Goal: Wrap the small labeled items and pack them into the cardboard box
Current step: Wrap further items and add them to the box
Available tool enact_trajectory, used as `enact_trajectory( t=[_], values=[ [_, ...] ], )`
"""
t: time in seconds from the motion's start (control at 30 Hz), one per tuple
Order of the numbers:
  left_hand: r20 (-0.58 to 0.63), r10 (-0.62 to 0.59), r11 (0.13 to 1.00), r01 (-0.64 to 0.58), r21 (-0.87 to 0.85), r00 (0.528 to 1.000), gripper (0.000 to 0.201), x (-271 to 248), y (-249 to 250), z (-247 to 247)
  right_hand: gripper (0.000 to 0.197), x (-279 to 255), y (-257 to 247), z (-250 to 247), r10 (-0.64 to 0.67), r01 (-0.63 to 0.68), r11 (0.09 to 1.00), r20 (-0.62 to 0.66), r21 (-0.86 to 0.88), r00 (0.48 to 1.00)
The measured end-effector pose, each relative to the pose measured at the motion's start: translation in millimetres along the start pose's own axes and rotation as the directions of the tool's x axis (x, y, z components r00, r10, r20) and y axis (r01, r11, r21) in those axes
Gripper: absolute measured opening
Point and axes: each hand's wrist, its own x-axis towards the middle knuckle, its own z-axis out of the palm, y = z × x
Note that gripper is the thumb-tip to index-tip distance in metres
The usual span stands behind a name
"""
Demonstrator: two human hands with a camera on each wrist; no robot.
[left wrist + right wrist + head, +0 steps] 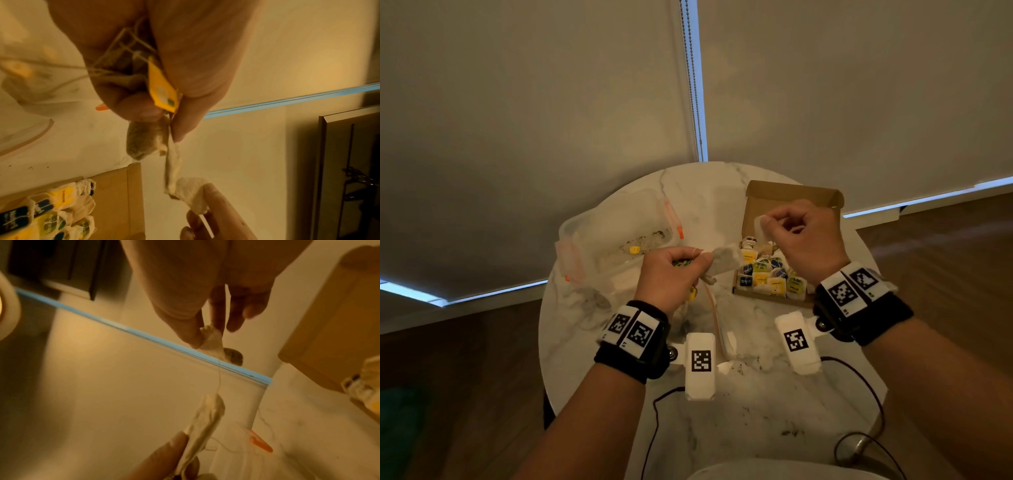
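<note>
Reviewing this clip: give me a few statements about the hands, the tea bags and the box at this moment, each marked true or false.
1. The cardboard box is open and holds wrapped labelled bags. True.
2. The left hand is empty. False: it grips a tea bag with a yellow tag.
3. The right hand pinches a tea bag between thumb and fingers. True.
4. Both hands rest flat on the marble table. False: both are raised above it.
5. The clear plastic container sits right of the box. False: it is left of it.
</note>
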Motion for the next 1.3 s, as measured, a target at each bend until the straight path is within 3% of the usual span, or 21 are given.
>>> enact_trajectory(
  t=[0.17, 0.37, 0.5, 0.63, 0.77, 0.87, 1.0, 1.13, 1.2, 1.3],
  values=[
    [0.006, -0.047, 0.998, 0.047, -0.032, 0.999, 0.013, -1, 4, 6, 0.007, -8, -9, 10, -0.181, 0.183, 0.98, 0.041, -0.071, 0.983],
    [0.033, -0.095, 0.991, 0.098, -0.096, 0.995, 0.026, -2, 5, 14, 0.008, -25, -7, 37, -0.33, 0.359, 0.929, 0.24, -0.089, 0.913],
    [0.067, -0.121, 0.973, 0.131, -0.191, 0.99, 0.033, -2, 5, 15, 0.018, -24, -3, 37, -0.286, 0.319, 0.942, 0.25, -0.102, 0.925],
    [0.098, -0.088, 0.977, 0.104, -0.183, 0.991, 0.028, -2, 4, 17, 0.011, -23, 0, 35, -0.237, 0.257, 0.963, 0.213, -0.074, 0.948],
    [0.13, -0.065, 0.985, 0.084, -0.15, 0.989, 0.015, 0, 0, 16, 0.008, -13, 5, 16, -0.021, 0.011, 0.999, 0.229, 0.044, 0.973],
    [0.111, -0.034, 0.99, 0.049, -0.135, 0.993, 0.024, 1, -4, 14, 0.008, 8, 21, -8, 0.078, -0.083, 0.996, 0.199, 0.013, 0.977],
    [0.078, -0.014, 0.99, 0.024, -0.138, 0.997, 0.042, 3, -7, 14, 0.009, 37, 47, -38, 0.116, -0.105, 0.991, 0.134, -0.084, 0.984],
    [0.061, -0.009, 0.995, 0.015, -0.099, 0.998, 0.027, 5, -8, 15, 0.008, 52, 73, -55, 0.087, -0.07, 0.968, 0.062, -0.242, 0.994],
    [0.05, 0.0, 0.996, 0.004, -0.085, 0.999, 0.02, 6, -10, 14, 0.011, 52, 91, -57, 0.096, -0.045, 0.909, 0.105, -0.414, 0.99],
    [0.046, 0.021, 0.997, -0.017, -0.073, 0.999, 0.018, 8, -10, 14, 0.013, 44, 125, -52, 0.248, -0.047, 0.789, 0.248, -0.612, 0.936]
  ],
)
